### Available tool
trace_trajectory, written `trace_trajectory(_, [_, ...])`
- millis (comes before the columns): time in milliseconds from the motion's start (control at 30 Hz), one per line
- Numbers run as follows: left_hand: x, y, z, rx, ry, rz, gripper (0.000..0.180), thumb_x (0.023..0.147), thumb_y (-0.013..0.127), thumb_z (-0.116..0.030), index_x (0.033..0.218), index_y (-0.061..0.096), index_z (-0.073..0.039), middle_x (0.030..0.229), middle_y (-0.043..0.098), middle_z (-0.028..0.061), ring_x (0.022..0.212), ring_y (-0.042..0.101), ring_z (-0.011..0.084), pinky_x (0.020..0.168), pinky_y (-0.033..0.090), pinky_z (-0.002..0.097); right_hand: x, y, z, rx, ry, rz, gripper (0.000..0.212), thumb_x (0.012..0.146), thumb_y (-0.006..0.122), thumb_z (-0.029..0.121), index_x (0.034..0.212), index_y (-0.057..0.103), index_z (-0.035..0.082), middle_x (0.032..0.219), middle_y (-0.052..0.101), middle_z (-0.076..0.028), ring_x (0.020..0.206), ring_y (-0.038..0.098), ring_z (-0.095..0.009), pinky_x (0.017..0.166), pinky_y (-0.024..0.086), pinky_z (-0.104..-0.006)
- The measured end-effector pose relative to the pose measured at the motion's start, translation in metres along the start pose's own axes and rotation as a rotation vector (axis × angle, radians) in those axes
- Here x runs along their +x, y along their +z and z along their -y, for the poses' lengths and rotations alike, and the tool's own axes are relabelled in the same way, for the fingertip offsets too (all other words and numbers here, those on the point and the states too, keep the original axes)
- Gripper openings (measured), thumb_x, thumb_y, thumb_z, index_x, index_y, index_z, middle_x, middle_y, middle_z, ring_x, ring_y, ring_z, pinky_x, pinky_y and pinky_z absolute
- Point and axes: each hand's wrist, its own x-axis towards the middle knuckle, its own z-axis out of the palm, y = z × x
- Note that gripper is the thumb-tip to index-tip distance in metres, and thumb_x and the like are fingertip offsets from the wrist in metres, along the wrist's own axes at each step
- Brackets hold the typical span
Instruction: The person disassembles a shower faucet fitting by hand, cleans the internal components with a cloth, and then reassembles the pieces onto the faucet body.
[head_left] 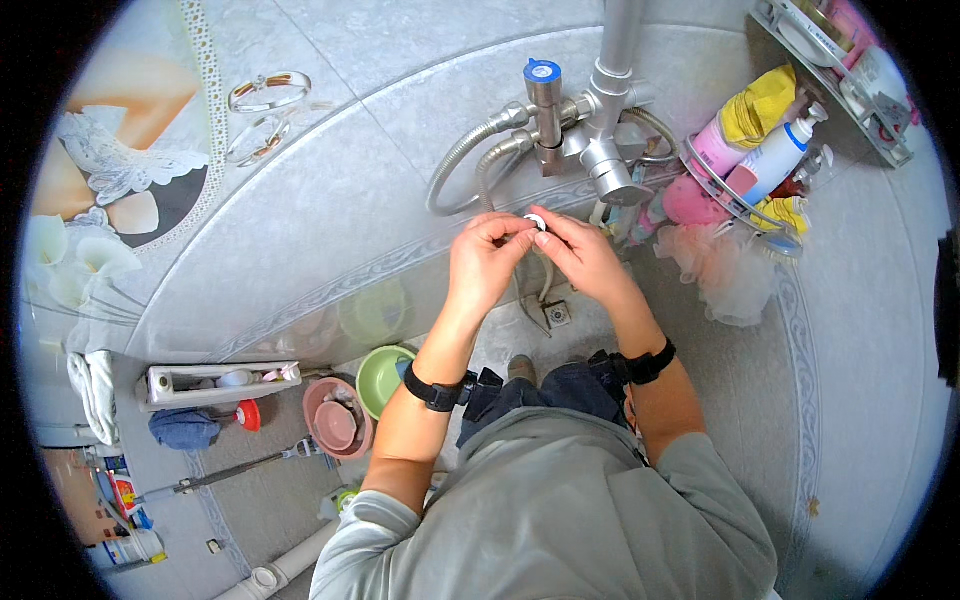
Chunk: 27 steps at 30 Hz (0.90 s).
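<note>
My left hand [484,258] and my right hand [588,258] meet in front of the wall, fingertips pinched together. Between them is a small round white piece [537,221]; the fingers cover most of it, so its kind cannot be told. Just above the hands, a chrome mixer valve [547,110] with a blue cap is fixed to the wall, joined to a thick metal pipe [612,100]. Braided metal hoses [450,165] loop down from the valve on the left. A thin hose [532,315] hangs below the hands, its upper end hidden behind them.
A wire corner rack [715,180] holds bottles and yellow packages at the right, with a mesh bath puff [735,280] beneath. Green [380,375] and pink [313,415] basins stand at the lower left, near a white holder [160,390] and a plunger [248,415]. A floor drain [558,314] lies below the hands.
</note>
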Motion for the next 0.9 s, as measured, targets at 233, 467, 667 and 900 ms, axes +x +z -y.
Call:
trace_trajectory(233, [0.004,0.003,-0.01,0.061,-0.024,0.051,0.013,0.08,0.07,-0.011,0.089,0.071,-0.003,0.087,0.065,0.0066,0.079,0.06,0.0156,0.071,0.047,0.0272,0.004,-0.018,0.0,0.021,0.038,0.087,0.037,0.092,0.055,0.019,0.122,0.054,-0.003,0.106,0.064,-0.019,0.096,0.064,-0.026,0.081,0.048,-0.0331])
trace_trajectory(467, [0.002,0.02,-0.032,0.351,0.108,-0.066,0.012,0.081,0.067,-0.014,0.086,0.068,-0.003,0.082,0.063,0.0111,0.072,0.062,0.0227,0.065,0.049,0.0319,0.007,-0.026,-0.004,-0.127,-0.104,0.055,0.033,0.09,0.053,0.012,0.119,0.056,-0.004,0.104,0.064,-0.021,0.093,0.065,-0.029,0.079,0.05,-0.0335])
trace_trajectory(667, [0.004,0.028,-0.041,0.575,0.038,-0.097,0.015,0.082,0.063,-0.017,0.083,0.065,-0.002,0.083,0.063,0.0152,0.072,0.062,0.0306,0.064,0.049,0.0383,0.008,-0.022,-0.006,-0.056,-0.124,0.02,0.031,0.087,0.054,0.011,0.114,0.058,-0.004,0.101,0.063,-0.024,0.088,0.064,-0.036,0.076,0.051,-0.0386])
trace_trajectory(900, [0.002,0.033,-0.034,0.522,-0.054,-0.174,0.021,0.081,0.062,-0.021,0.083,0.066,0.0,0.08,0.064,0.017,0.074,0.063,0.0334,0.066,0.049,0.0399,0.006,-0.018,0.0,0.043,0.138,0.019,0.027,0.085,0.057,0.014,0.107,0.064,0.0,0.088,0.067,-0.02,0.079,0.067,-0.03,0.068,0.051,-0.035])
